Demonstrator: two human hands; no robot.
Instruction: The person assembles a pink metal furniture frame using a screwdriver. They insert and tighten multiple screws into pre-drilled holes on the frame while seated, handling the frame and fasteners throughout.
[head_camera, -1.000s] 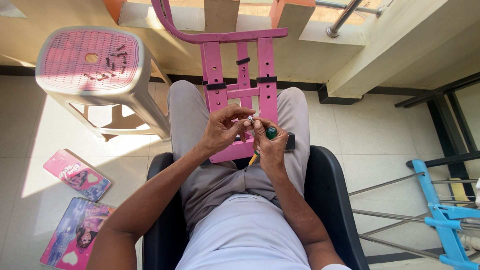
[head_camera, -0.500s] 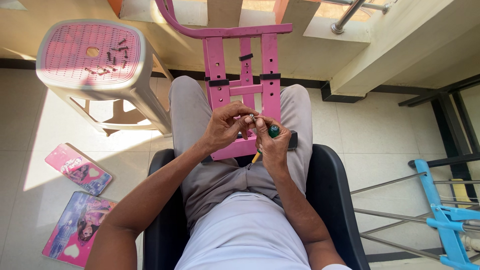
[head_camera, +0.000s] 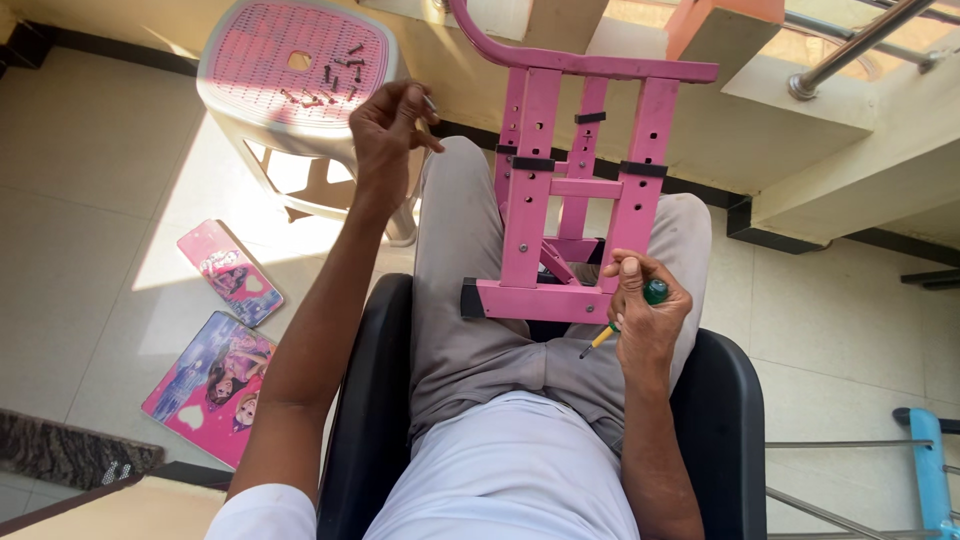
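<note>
We cannot make out the small thing pinched in our left hand: a pale tip shows beyond the fingertips, and the fingers are drawn close around it, raised just beside the pink stool. The dark screws scattered on the stool's mesh top are too small and too clustered to count surely; we see about ten. The pink metal frame runs out of sight at the top, where its curved bar is cut off, and its lower crossbar rests on our lap. Our right hand closes on a screwdriver; only the green handle end and the yellow shaft show, the tip pointing down-left, and the hand touches the frame's right leg.

The black chair hems us in on both sides. Open tiled floor lies to the left, where two pink picture panels lie flat, near each other. A wall ledge and a steel railing close off the top edge. A blue frame is cut off at the lower right corner.
</note>
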